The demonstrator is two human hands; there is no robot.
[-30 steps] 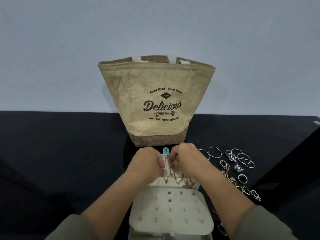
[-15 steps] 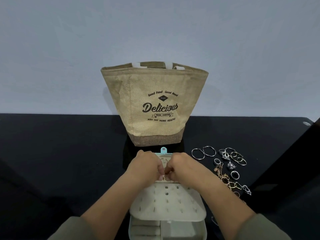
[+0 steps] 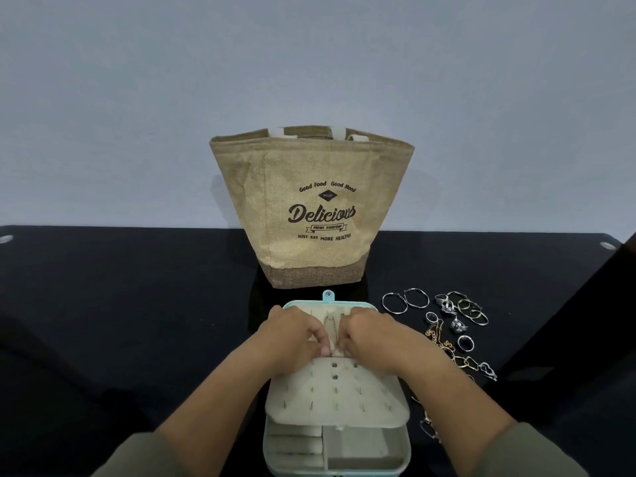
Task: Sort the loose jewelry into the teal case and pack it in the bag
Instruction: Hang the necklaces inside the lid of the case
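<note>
Teal case [image 3: 365,305]: open on the worktop [image 3: 120,304], near edge, centre, just in front of the bag [image 3: 275,208]. Snap tab [image 3: 328,295] at its far edge points toward the bag.

Inside: cream lid lining at the far end; a cream panel [image 3: 337,401] with rows of small holes lies over the base. A few small studs [image 3: 335,376] sit in the panel's far rows. Below the panel's near edge: ring rolls [image 3: 296,445] on the left, an open compartment [image 3: 364,449] on the right.

Chain [image 3: 332,333]: thin, lying down the lid lining between the two hands.

Left hand [image 3: 292,333]: fingers curled, tips pinching the chain. Right hand [image 3: 370,335]: the same from the other side. Knuckles nearly touching. Olive sleeves at the bottom corners.

Loose jewelry [image 3: 454,327]: on the worktop right of the case; two silver hoops [image 3: 406,301], rings, gold chain links, trailing toward the near edge.

Bag: tan jute, darker brown base band, upright, mouth open. Print reads "Good Food Good Mood", "FOOD", "Delicious", "FRESH EVERYDAY", "JUST EAT MORE HEALTHY".

Worktop: glossy black. Wall [image 3: 309,63] behind: plain pale grey-blue.
</note>
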